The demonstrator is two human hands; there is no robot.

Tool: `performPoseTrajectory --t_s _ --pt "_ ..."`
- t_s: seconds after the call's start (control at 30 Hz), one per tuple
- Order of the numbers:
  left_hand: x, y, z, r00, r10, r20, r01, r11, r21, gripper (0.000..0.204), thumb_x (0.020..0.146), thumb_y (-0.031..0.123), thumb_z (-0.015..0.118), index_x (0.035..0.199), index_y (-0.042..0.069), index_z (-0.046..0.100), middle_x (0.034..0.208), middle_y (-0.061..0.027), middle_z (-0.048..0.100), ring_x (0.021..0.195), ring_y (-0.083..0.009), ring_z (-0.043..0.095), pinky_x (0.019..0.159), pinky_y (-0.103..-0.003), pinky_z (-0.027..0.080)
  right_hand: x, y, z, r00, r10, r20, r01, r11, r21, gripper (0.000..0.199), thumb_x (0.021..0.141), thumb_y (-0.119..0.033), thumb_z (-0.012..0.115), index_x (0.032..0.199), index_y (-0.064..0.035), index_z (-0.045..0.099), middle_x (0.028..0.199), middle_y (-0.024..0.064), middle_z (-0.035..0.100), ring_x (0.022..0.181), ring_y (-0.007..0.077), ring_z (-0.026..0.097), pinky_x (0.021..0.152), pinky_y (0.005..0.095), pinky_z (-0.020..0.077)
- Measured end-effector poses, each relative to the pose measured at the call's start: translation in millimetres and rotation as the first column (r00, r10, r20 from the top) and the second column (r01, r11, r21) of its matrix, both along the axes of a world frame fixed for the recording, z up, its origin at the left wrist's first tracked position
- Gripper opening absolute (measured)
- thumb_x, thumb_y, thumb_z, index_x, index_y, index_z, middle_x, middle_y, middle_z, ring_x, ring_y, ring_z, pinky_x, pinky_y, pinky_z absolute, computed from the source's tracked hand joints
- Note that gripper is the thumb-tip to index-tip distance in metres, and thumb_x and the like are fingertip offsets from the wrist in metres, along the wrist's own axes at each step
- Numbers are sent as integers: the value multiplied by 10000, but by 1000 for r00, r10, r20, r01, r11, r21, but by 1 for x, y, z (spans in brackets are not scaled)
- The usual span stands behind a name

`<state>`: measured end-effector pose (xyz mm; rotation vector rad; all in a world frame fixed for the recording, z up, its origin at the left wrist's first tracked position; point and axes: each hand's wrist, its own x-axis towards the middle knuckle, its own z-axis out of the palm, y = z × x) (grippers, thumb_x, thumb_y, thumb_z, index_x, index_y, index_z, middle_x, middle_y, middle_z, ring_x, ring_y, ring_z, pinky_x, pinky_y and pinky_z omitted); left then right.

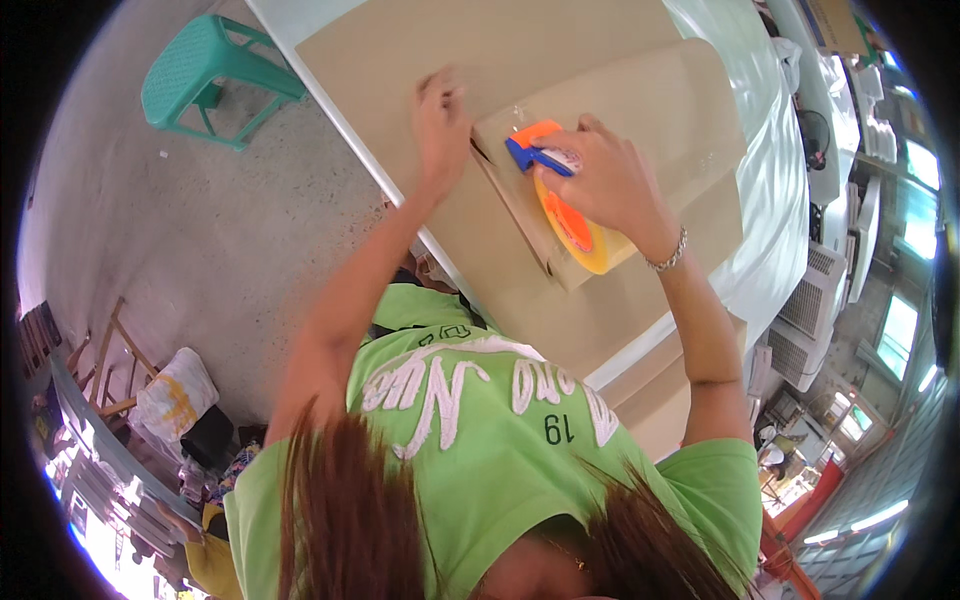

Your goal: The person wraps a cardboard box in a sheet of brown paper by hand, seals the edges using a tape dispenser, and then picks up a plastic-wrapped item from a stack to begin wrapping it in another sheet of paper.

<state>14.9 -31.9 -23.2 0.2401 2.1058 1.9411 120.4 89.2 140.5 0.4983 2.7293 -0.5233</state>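
Head view: the right hand is clamped around an orange-and-blue tape dispenser with a yellowish roll, pressed on a flat, matte brown cardboard box near the centre. At ten o'clock from it, the left hand lies flat, fingers spread, on the cardboard's edge — holding nothing. More smooth cardboard sheets lie beneath, on a white table. A teal plastic stool stands at ten o'clock on speckled concrete floor.

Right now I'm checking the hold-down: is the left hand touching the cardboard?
Touching. The head view shows the left hand pressed fingers-down on the flat cardboard sheet, no gap visible, beside the tape dispenser in the right hand.
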Motion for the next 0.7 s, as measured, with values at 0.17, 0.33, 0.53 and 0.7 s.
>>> performPoseTrajectory --t_s 0.17,0.33,0.53,0.7 --pt "130 16 11 988 129 79 -123 989 -82 669 1007 385 344 1475 -45 137 1529 -253 128 1424 -363 146 1157 -417 144 0 5 -8 995 75 -72 -74 997 19 326 774 -323 655 1076 -214 710 961 86 621 820 285 637 730 382 515" --pt "148 36 10 981 170 94 -179 980 90 713 1019 399 298 1483 -53 1 1553 -252 55 1451 -359 66 1170 -408 108 -13 20 -2 990 128 53 -122 986 -113 384 751 -315 631 1108 -193 704 982 112 686 806 269 655 740 358 520" --pt "144 41 -7 983 159 88 -173 965 195 745 1023 445 283 1485 -42 -38 1550 -246 68 1444 -341 111 1155 -388 158 4 24 7 982 87 170 -59 985 -162 410 734 -317 616 1097 -147 704 898 118 699 682 278 640 703 340 519" --pt "149 43 5 976 191 100 -200 975 94 691 1020 411 265 1491 -32 20 1560 -233 53 1454 -352 54 1178 -414 99 61 25 7 993 122 9 -119 980 -158 407 732 -293 616 1089 -115 695 907 138 690 764 310 644 746 369 514"
